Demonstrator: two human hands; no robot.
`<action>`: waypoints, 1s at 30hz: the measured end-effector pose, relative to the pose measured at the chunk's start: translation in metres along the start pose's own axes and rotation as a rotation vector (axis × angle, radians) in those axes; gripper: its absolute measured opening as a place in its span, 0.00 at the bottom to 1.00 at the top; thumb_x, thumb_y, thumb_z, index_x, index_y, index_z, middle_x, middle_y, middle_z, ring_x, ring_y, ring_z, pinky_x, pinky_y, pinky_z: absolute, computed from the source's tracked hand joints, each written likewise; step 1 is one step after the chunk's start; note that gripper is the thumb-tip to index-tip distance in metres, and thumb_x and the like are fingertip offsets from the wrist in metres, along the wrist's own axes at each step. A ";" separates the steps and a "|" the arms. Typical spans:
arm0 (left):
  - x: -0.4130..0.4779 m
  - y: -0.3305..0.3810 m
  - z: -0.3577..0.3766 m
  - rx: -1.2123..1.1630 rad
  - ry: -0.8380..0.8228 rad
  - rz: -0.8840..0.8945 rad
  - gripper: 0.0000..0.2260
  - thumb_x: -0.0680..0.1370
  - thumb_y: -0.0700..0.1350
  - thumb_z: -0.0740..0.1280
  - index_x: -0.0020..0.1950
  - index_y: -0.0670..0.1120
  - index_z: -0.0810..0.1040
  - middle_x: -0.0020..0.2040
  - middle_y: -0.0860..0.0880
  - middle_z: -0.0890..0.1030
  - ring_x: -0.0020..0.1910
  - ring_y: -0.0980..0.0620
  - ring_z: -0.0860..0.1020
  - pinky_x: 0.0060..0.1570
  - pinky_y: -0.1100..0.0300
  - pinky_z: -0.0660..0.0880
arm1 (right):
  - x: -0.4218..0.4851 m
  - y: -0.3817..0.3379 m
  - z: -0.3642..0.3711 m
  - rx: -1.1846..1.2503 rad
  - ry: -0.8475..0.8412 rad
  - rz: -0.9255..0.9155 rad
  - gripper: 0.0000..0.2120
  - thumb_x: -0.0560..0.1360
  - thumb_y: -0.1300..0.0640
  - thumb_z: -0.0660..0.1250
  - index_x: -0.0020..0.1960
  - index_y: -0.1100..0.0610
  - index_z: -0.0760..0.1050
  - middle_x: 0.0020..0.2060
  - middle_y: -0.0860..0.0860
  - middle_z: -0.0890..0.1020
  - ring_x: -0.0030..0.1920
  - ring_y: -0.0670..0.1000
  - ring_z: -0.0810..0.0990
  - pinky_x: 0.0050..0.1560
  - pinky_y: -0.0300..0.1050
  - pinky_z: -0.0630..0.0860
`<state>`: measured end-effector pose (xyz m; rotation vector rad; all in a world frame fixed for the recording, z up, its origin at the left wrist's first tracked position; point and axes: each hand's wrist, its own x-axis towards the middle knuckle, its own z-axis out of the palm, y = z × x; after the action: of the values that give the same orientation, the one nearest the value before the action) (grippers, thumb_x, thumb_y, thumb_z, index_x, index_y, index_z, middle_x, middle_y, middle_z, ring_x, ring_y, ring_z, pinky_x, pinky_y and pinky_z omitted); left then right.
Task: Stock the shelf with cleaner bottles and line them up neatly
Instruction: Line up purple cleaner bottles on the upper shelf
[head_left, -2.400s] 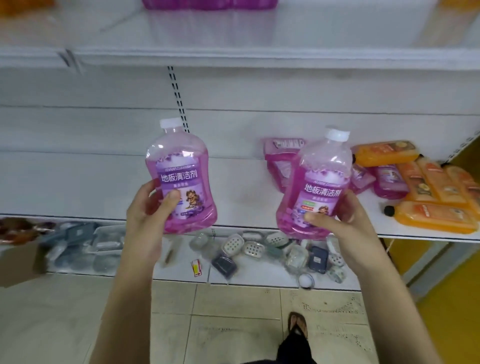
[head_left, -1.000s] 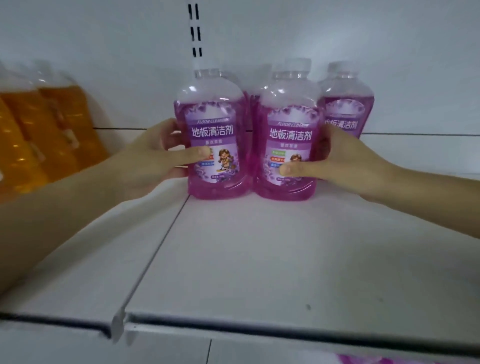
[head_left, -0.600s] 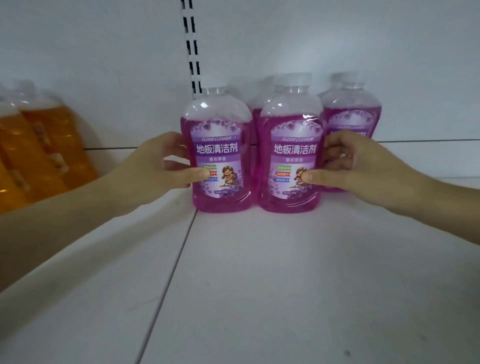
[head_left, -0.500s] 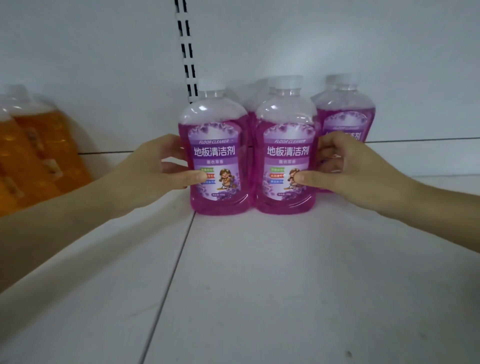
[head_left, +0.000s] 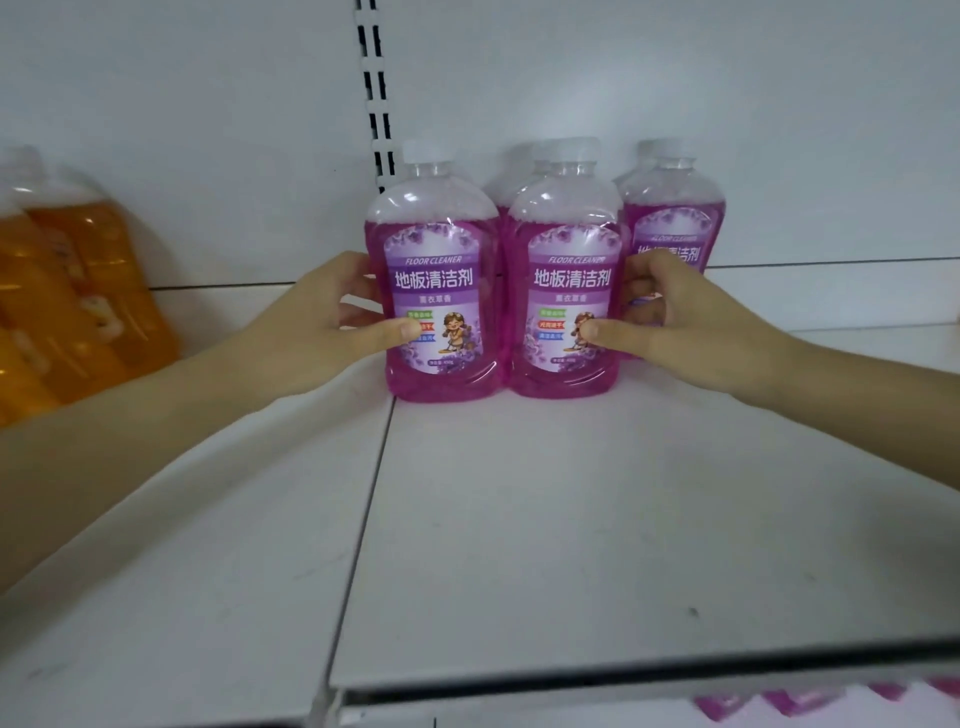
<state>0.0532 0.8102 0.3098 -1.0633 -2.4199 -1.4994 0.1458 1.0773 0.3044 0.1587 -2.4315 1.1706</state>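
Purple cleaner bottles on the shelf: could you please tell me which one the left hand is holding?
The front-left bottle: the left hand wraps it, thumb on its label. The right hand holds the front-right bottle.

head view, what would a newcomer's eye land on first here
Two bright purple floor cleaner bottles stand upright side by side at the back of the white shelf. The left hand grips the left bottle, and the right hand grips the right bottle. More purple bottles stand behind them, and blurred orange bottles sit at the far left.
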 end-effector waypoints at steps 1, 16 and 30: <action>-0.001 -0.001 0.002 0.019 0.009 0.011 0.27 0.67 0.50 0.71 0.64 0.48 0.69 0.54 0.52 0.77 0.51 0.54 0.79 0.46 0.68 0.76 | -0.003 0.000 0.001 -0.052 0.015 -0.021 0.29 0.69 0.53 0.72 0.65 0.58 0.64 0.50 0.43 0.75 0.48 0.41 0.76 0.48 0.31 0.76; -0.023 0.007 -0.008 1.643 0.121 0.862 0.36 0.67 0.59 0.73 0.70 0.46 0.69 0.70 0.38 0.67 0.67 0.36 0.68 0.60 0.33 0.65 | -0.023 -0.014 -0.005 -1.413 0.184 -0.796 0.30 0.69 0.50 0.74 0.67 0.57 0.71 0.65 0.64 0.71 0.60 0.70 0.73 0.54 0.65 0.75; -0.106 0.108 0.077 1.120 0.175 0.682 0.18 0.81 0.49 0.56 0.65 0.42 0.74 0.63 0.42 0.77 0.60 0.41 0.76 0.61 0.46 0.69 | -0.134 -0.017 -0.061 -0.921 0.044 -0.711 0.23 0.79 0.49 0.57 0.69 0.60 0.67 0.66 0.59 0.73 0.66 0.62 0.71 0.66 0.55 0.62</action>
<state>0.2180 0.8488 0.3061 -1.1426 -1.9077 0.0310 0.2915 1.1017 0.2923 0.6146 -2.2960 -0.2584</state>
